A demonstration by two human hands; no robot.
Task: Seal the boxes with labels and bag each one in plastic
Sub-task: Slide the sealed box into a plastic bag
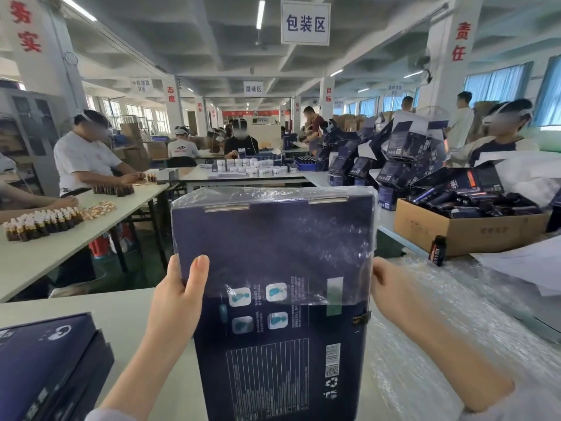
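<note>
Above a white table [127, 311], a dark-blue cardboard box [273, 253] was gripped edgewise by the left hand [179, 296] and right hand [394, 294], its clear plastic bag [303, 199] half on; a full pull-down was judged next.

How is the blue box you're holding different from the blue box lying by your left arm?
The held box stands upright; the lying box lies flat. The held box wears a plastic bag over its top; the lying box shows none. Both are dark blue.

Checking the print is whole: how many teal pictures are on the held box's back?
4 on the box: upper left, upper right under the plastic bag; lower left, lower right below its edge.
</note>
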